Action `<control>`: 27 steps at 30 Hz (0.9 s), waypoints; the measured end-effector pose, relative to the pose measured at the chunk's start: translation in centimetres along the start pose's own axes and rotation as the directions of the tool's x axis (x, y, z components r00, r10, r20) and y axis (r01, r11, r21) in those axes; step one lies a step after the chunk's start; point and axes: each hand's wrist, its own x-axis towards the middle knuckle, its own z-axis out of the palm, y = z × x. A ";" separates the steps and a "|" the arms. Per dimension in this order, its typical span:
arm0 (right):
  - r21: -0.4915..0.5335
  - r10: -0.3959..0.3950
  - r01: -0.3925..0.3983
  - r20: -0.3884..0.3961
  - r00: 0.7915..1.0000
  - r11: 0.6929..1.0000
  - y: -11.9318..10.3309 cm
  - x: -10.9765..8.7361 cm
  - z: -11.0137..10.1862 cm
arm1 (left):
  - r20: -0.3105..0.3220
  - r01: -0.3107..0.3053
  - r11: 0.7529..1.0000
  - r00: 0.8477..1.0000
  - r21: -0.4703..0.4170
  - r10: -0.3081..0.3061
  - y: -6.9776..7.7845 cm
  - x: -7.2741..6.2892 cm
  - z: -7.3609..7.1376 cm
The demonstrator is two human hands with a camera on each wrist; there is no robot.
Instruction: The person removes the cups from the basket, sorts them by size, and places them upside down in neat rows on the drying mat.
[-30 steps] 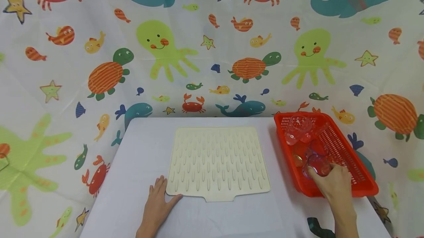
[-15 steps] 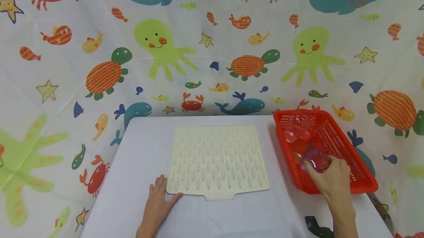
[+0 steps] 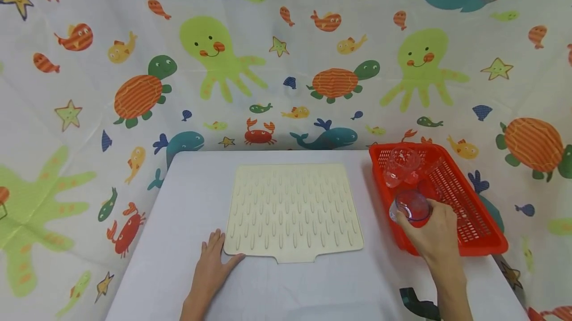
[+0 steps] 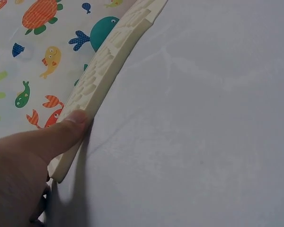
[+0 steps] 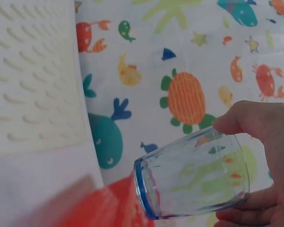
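Note:
My right hand (image 3: 435, 231) grips a clear drinking glass (image 3: 412, 207) over the near left part of the red basket (image 3: 484, 247). In the right wrist view the glass (image 5: 194, 182) lies tilted between thumb and fingers, a blue ring around the end away from the palm. My left hand (image 3: 210, 266) rests at the near left corner of a cream drainer board (image 3: 295, 255), its fingers straight along the side. Seen from the left wrist, the thumb (image 4: 68, 132) lies on the ribbed board's edge.
More clear glassware (image 3: 402, 162) lies at the far end of the perforated basket. A dark green curved piece (image 3: 419, 305) is beside the right forearm. The white table (image 3: 196, 187) ends at a cloth (image 3: 268, 73) printed with sea animals.
My right hand has lifted the glass from among the others in the basket and moved it a little left and up. The left hand stays by the board's corner.

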 end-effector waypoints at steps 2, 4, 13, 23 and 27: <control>0.017 -0.028 0.028 0.000 1.000 0.999 -0.6 -0.1 0.5 | 0.000 0.003 1.000 1.000 -0.001 -0.003 0.0 0.0 -0.2; 0.036 -0.054 0.054 0.002 0.999 0.998 -1.1 -0.2 1.1 | -0.005 0.003 1.000 1.000 -0.001 -0.003 0.1 -0.1 -0.4; 0.066 -0.124 0.122 0.042 0.991 0.990 -3.4 -1.1 3.5 | 0.025 0.014 1.000 1.000 -0.023 -0.014 0.3 0.1 -0.7; 0.064 -0.175 0.169 0.101 0.979 0.983 -5.9 -2.0 6.0 | 0.032 0.032 0.998 0.999 -0.053 -0.030 0.9 0.2 -0.9; 0.068 -0.207 0.200 0.115 0.972 0.977 -6.7 -2.4 6.8 | 0.051 0.021 0.997 0.999 -0.068 -0.018 1.7 0.1 -1.1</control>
